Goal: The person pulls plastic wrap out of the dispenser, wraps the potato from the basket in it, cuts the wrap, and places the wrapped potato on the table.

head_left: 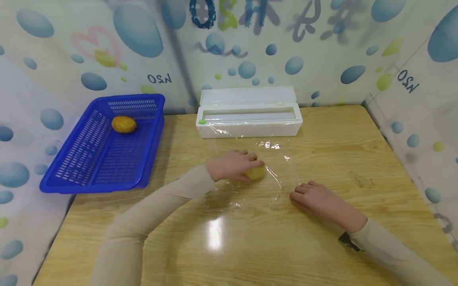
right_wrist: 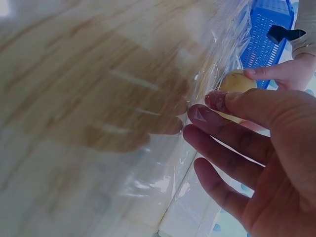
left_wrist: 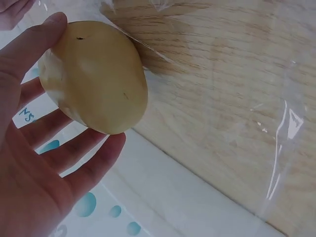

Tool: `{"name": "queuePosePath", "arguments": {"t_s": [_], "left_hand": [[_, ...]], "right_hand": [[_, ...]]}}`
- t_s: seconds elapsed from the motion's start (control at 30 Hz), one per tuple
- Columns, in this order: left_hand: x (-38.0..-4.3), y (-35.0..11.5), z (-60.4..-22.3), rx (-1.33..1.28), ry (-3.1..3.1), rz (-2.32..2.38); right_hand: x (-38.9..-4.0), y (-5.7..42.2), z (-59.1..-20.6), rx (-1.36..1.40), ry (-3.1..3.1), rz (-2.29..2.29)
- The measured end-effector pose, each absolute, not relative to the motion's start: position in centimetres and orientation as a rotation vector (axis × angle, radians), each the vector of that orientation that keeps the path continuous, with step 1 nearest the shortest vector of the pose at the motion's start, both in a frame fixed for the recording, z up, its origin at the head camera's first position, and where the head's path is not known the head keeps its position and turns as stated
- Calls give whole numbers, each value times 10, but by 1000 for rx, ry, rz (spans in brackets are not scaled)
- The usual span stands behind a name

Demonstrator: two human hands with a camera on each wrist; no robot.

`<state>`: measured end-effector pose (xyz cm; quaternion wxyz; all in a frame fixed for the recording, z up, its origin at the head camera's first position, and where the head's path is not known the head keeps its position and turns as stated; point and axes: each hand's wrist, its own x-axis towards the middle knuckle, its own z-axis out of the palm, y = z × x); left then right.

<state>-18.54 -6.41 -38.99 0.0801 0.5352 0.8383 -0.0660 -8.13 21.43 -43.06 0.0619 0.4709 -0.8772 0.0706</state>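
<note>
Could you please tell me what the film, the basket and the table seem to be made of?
Film: apparently thin, clear plastic, judging by its creases and bright glints.
Basket: probably moulded plastic, smooth-looking, given its even blue colour and regular slots.
Table: wood or wood-look laminate; grain shows under a glossy, light-reflecting surface, but I cannot tell which.

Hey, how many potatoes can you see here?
2. One potato lies toward the far end of the blue basket; the second potato is in the person's left hand, over the wooden table.
</note>
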Motion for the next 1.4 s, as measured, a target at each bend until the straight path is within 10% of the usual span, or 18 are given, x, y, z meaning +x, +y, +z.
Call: {"name": "queuePosePath", "arguments": {"t_s": [0.93,1.4], "left_hand": [[-185,-60,-393,1529,2511,-125],[-161,-131,-384,1410,2688,-65]], "right_hand": [[-83,216,-433,1441,-2606,225],[-82,218,-430,1419,-2565,322]]}}
